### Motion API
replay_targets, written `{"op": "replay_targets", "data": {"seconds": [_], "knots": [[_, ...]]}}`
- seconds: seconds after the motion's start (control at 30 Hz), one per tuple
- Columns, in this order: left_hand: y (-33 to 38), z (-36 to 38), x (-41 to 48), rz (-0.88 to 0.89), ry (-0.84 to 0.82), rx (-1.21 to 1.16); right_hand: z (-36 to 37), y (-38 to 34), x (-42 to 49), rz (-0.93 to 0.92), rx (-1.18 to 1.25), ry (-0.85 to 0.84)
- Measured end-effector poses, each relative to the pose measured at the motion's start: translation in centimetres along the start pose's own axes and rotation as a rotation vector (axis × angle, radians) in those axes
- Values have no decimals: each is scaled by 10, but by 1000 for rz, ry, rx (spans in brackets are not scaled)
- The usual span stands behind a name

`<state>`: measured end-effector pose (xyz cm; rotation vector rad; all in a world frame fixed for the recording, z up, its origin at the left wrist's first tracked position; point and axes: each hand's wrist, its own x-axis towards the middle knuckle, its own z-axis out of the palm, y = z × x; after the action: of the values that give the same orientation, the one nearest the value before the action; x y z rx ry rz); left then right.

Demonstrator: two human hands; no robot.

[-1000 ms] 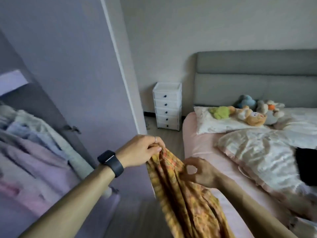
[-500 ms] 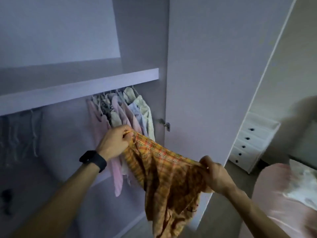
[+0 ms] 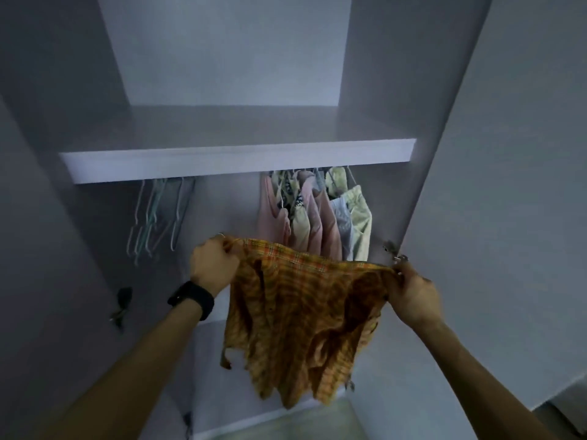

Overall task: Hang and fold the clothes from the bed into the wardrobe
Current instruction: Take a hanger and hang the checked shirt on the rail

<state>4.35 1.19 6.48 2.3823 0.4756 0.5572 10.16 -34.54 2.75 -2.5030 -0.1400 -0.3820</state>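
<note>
- The left hand (image 3: 213, 265) is closed in a fist around one top corner of an orange plaid garment (image 3: 305, 312), with the cloth bunched between the curled fingers and the thumb.
- The right hand (image 3: 413, 295) grips the opposite top corner, its fingers curled round the fabric edge.
- The top edge of the garment is stretched between the two hands. The rest hangs loose and creased below them, in front of the open wardrobe (image 3: 222, 58).
- A black smartwatch (image 3: 190, 298) sits on the wrist just behind the left hand.
- Above both hands runs the pale front edge of the wardrobe shelf (image 3: 238, 165).
- Up and to the outer side of the left hand, a bunch of empty wire hangers (image 3: 155, 214) hangs under the shelf.
- Beyond the garment, between and above the two hands, a row of hung clothes (image 3: 317, 217) in pink, pale yellow and grey-white hangs below the shelf.
- Just above the right hand there is a metal hinge (image 3: 394, 253), and the open wardrobe door (image 3: 508, 185) stands to that hand's outer side.
- A strip of floor (image 3: 301, 420) shows well below the hands, under the garment's hem.
</note>
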Motion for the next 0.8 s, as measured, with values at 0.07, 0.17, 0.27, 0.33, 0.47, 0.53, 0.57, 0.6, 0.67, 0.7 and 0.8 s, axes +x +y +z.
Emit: {"op": "replay_targets", "data": {"seconds": [0.07, 0.17, 0.27, 0.33, 0.47, 0.53, 0.57, 0.6, 0.67, 0.7, 0.8], "knots": [[3, 1, -9, -36, -62, -255, 8, -15, 13, -71, 191, -100], [15, 4, -25, 18, -120, -416, 23, -43, 26, -274, 384, -265], [24, 9, -36, 14, -110, -439, 34, -71, 35, -410, 530, -383], [25, 11, -45, 3, -114, -460, 42, -87, 39, -456, 613, -487], [23, 6, -66, -39, -121, -383, 60, -111, 32, -546, 719, -590], [20, 0, -79, -62, -130, -336, 69, -121, 23, -554, 760, -640], [18, -4, -86, -66, -142, -318, 74, -125, 18, -549, 772, -674], [17, -7, -93, -63, -149, -289, 78, -130, 14, -554, 783, -703], [13, -16, -107, -71, -104, -190, 86, -140, 5, -580, 801, -764], [10, -22, -112, -85, -69, -127, 90, -148, 0, -595, 810, -797], [0, -39, -122, -95, -31, 99, 100, -168, -9, -614, 804, -880]]}}
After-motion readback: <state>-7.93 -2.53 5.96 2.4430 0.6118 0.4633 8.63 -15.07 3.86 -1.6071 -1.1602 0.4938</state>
